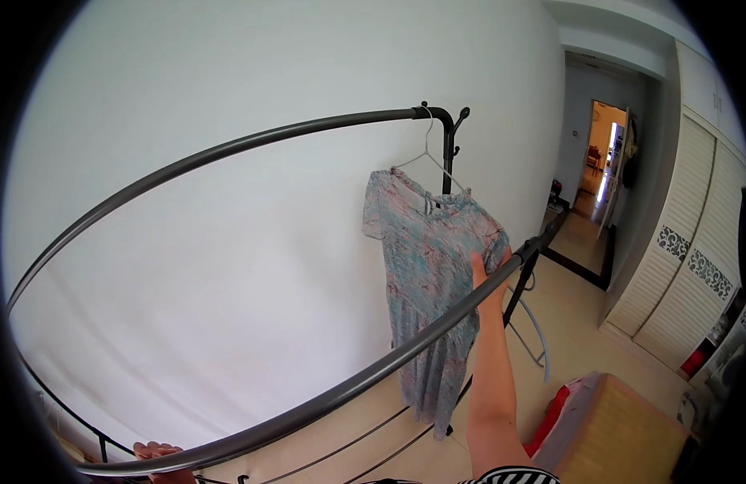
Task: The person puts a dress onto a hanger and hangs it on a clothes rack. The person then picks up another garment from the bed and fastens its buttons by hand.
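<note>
A grey-blue dress [429,242] with a pink and teal pattern hangs on a thin wire hanger [428,152]. The hanger's hook sits over the far rail of a dark metal clothes rack [308,127], near its corner. My right hand [492,262] reaches past the near rail and is closed on the dress at its right sleeve, thumb in front, other fingers mostly hidden. At the lower left, my left hand [157,453] is curled at the near rail [340,395], which hides part of it.
Coat knobs [463,114] stick up from the rack's far corner. An empty blue-grey hanger [538,339] hangs by the right post. A bed or mat [631,427] with red cloth is at lower right. Beyond are a white louvred wardrobe [671,250] and a doorway [603,153].
</note>
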The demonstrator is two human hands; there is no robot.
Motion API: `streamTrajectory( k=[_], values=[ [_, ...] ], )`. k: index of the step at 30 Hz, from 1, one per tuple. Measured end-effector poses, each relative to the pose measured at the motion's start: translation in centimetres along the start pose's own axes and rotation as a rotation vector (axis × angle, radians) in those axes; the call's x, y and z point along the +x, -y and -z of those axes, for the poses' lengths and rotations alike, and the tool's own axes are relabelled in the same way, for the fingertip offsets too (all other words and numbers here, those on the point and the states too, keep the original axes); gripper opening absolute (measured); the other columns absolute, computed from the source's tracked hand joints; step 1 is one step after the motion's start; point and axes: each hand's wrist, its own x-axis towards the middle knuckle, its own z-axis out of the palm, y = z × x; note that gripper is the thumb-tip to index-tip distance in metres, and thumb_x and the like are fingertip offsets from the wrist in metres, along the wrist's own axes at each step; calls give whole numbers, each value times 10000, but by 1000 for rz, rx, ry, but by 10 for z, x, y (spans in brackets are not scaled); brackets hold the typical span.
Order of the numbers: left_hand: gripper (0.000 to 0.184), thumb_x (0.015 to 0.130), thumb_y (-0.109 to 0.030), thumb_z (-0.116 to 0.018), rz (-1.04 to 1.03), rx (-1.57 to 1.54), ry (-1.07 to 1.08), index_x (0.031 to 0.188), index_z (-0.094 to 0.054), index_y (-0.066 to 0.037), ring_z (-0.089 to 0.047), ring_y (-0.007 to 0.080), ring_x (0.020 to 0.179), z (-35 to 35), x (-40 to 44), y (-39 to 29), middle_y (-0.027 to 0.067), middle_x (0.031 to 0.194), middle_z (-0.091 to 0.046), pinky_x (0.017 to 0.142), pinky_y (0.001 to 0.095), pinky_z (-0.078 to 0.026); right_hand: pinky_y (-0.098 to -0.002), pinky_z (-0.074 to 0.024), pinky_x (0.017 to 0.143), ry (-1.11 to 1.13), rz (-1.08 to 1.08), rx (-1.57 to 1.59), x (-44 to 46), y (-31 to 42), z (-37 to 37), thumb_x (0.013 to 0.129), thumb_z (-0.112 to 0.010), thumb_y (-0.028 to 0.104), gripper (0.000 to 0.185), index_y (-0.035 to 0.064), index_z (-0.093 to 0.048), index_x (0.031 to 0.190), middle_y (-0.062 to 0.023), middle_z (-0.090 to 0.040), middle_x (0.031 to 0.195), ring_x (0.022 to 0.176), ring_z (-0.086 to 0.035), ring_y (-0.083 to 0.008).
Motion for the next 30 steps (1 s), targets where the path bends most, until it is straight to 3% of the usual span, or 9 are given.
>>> streamTrajectory(
  k=[6, 7, 9, 12, 18, 21, 24, 26, 30],
  values=[
    [526, 859, -234, -658, 177, 158, 179, 1222, -438, 77, -596, 185, 833, 90, -39, 42, 99, 853, -585, 890, 504, -457, -445, -241, 1092, 236, -178, 39, -31, -18, 40, 866, -631, 346, 790, 10, -209, 1444, -222, -259, 1468, 1367, -251, -347],
    [539, 840, -225, -683, 588, -491, -237, 1218, -459, 87, -600, 208, 888, 85, -31, 36, 127, 904, -595, 907, 520, -443, -443, -227, 1097, 174, -24, -57, -41, -23, 46, 870, -619, 360, 799, 4, -194, 1445, -220, -249, 1473, 1368, -244, -354],
    [499, 809, -196, -720, 359, 308, 226, 1164, -534, 101, -587, 280, 1042, 40, -23, 41, 182, 1068, -605, 956, 538, -412, -440, -212, 1102, 100, 126, -159, -62, -28, 64, 874, -606, 375, 808, -1, -180, 1447, -219, -238, 1478, 1368, -238, -360],
    [441, 839, -172, -688, 557, 454, 446, 1162, -538, 89, -585, 297, 1061, -26, 7, 43, 201, 1100, -612, 958, 441, -441, -408, -200, 1110, 129, 38, -246, -112, -30, 99, 918, -543, 261, 705, -24, -172, 1445, -222, -235, 1481, 1379, -234, -328],
    [303, 846, -95, -658, 893, 504, 622, 1119, -593, 20, -582, 196, 1049, -39, -5, 60, 103, 1110, -623, 903, 314, -457, -413, -246, 1089, 243, -206, -385, -263, -24, 183, 893, -540, 148, 547, -69, -325, 1346, -255, -355, 1380, 1300, -329, -380],
    [324, 832, -126, -682, 913, 532, 908, 1130, -606, -23, -563, 166, 1058, -42, -11, 54, 42, 1105, -621, 871, 288, -462, -413, -306, 1052, 316, -258, -501, -356, -1, 219, 889, -541, 142, 466, -68, -401, 1281, -256, -438, 1293, 1227, -411, -380],
    [396, 849, -247, -674, 698, 630, 1301, 1174, -585, -38, -566, 255, 1090, -26, -22, 50, 113, 1171, -606, 895, 356, -463, -396, -389, 985, 310, -403, -487, -440, 50, 231, 885, -550, 151, 427, -54, -448, 1246, -239, -501, 1230, 1144, -503, -345],
    [451, 859, -299, -658, 729, 661, 1487, 1208, -557, -31, -559, 294, 1104, -10, -33, 42, 148, 1195, -592, 916, 378, -451, -346, -482, 861, 208, -541, -395, -500, 73, 227, 909, -537, 168, 333, -41, -536, 1169, -199, -613, 1087, 993, -616, -268],
    [486, 874, -324, -629, 707, 509, 1693, 1244, -530, -25, -562, 307, 1091, 29, -65, 46, 172, 1186, -590, 922, 380, -448, -297, -512, 756, 101, -613, -354, -592, 119, 204, 907, -557, 179, 270, -4, -593, 1102, -115, -671, 922, 830, -652, -194]
  ],
)
